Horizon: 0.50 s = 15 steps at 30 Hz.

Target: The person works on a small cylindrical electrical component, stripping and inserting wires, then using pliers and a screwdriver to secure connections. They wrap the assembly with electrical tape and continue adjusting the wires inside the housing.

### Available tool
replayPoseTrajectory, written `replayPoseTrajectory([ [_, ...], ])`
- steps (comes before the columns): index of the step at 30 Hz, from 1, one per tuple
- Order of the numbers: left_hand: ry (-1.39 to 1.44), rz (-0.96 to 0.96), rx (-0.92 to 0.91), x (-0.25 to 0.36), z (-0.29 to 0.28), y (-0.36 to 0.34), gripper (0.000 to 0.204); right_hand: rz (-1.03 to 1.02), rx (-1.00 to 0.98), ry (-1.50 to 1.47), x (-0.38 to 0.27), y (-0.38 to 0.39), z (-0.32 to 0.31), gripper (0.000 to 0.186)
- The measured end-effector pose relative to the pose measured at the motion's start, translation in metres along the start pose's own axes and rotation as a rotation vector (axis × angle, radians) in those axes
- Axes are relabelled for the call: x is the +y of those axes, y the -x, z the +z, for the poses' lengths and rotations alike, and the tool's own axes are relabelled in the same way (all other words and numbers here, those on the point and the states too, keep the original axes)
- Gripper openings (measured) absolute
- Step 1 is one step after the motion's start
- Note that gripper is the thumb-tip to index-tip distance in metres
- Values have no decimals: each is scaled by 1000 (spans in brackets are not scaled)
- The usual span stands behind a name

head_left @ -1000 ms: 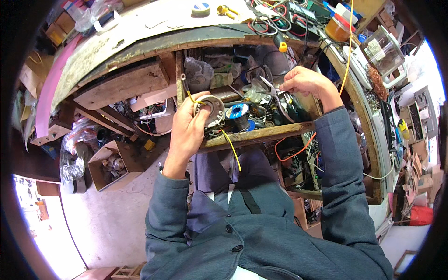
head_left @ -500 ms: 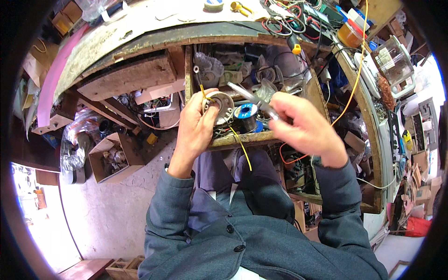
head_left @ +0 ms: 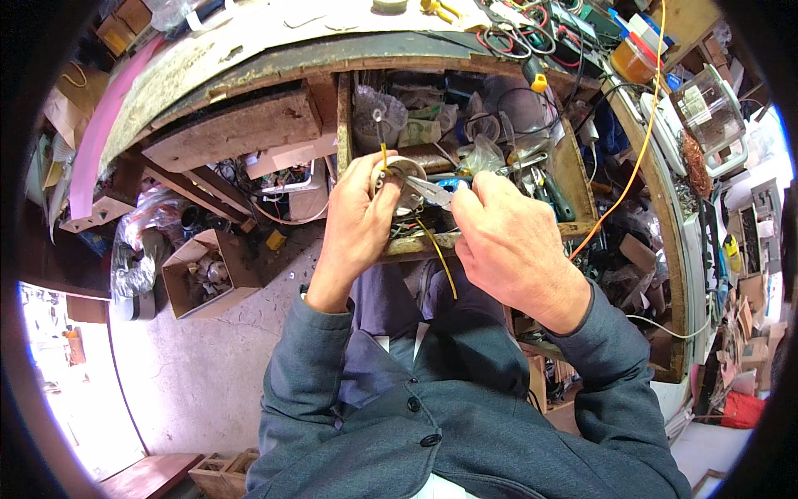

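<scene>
My left hand [head_left: 353,229] is closed on a round pale metal or ceramic fitting [head_left: 409,201] with holes. A yellow wire [head_left: 436,251] dangles from the fitting, and another sheathed lead [head_left: 382,141] rises above it. My right hand [head_left: 519,249] grips pliers [head_left: 432,190], their jaws reaching into the fitting beside my left fingers; whether they bite on the wire is too small to tell. Behind the pliers a blue-labelled spool [head_left: 451,183] is partly hidden. Both hands are over an open wooden drawer [head_left: 578,226] crammed with tools, bags and cables.
The bench top [head_left: 241,46] carries tangled test leads [head_left: 507,37] and a yellow-handled item [head_left: 436,10]. On the right are an orange jar [head_left: 628,58], a clear plastic container [head_left: 702,112] and a long orange cable [head_left: 628,183]. A cardboard box [head_left: 241,279] stands on the floor at left.
My right hand and the pliers have moved down and left, from above the drawer to the fitting. My left hand, still holding the fitting, has shifted slightly right.
</scene>
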<state>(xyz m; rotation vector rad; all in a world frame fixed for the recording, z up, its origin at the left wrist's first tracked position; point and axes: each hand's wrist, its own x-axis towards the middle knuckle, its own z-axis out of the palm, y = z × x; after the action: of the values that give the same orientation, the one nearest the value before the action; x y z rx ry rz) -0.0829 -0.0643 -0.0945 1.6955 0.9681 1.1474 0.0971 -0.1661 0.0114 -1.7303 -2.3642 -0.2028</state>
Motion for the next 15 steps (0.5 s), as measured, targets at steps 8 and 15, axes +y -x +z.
replayPoseTrajectory([
  [8, -73, 23, -9, 2, -1, 0, 33, -36, 27, 66, 0, -2, 5, 12],
  [15, -132, 63, 35, 8, 3, 1, 32, -75, 57, 284, -14, -4, 13, 10],
])
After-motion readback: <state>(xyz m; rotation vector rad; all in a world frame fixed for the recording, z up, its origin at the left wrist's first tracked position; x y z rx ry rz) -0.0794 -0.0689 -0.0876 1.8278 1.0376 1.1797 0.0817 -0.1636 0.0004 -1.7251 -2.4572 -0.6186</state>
